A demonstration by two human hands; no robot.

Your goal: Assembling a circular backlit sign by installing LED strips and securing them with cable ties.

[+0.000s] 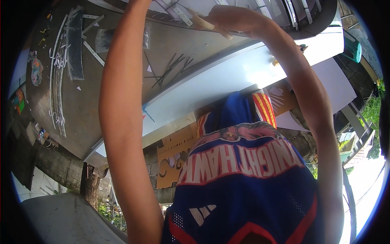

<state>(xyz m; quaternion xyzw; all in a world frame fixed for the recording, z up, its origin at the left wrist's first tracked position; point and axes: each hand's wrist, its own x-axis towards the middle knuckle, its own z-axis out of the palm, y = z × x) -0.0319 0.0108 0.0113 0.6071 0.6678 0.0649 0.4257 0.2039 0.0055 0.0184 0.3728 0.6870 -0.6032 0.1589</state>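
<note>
A white LED strip [183,15] lies at the upper edge of the view, in a curved dark frame [327,27] that holds more white strips to the right. The right hand [227,18] is just beside its end, fingers bent with 2 fingertips pointing toward it; whether they grip anything I cannot tell. The left hand is beyond the upper edge, its state hidden, with only the left forearm [122,110] crossing the brown desk [87,110]. Between the forearms, thin black sticks [172,65] lie crossed on the desk. Farther left are a clear plastic bag [105,40] with dark contents, partly behind that forearm, a long dark strip [76,49], and a bundle of long white strips [61,77]. A crumpled, colourful packet [36,70] lies near the far-left edge. Below the desk stands a brown cut-out board [174,150].
</note>
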